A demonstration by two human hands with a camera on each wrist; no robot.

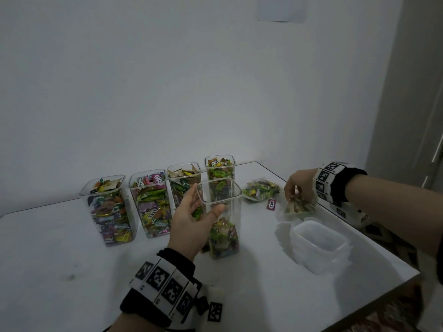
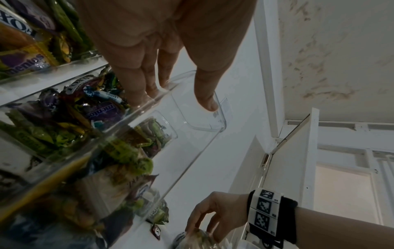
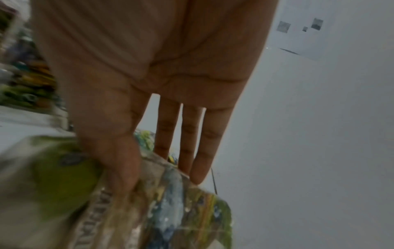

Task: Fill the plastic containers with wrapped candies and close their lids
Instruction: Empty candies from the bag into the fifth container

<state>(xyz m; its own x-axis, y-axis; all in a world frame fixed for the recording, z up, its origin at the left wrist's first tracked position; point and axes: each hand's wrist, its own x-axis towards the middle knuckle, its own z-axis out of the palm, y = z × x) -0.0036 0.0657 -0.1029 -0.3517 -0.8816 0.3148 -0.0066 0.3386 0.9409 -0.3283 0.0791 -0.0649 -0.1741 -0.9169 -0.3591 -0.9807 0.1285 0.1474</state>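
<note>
Gripping the tall clear plastic container (image 1: 219,219), partly filled with wrapped candies, the left hand (image 1: 191,226) is wrapping fingers behind it and a thumb across its front wall, near the white desk's (image 1: 60,248) middle. Pinching a crinkled clear bag of candies (image 1: 297,207) at its top, the right hand (image 1: 299,185) is hovering over the desk's right side. Standing behind the held container: four clear plastic containers (image 1: 151,202) in a row, lidless, full of colourful wrapped candies. Lying nearby: a second clear candy bag (image 1: 260,190), one loose red wrapped candy (image 1: 271,204), a stack of translucent white plastic lids (image 1: 321,245).
</note>
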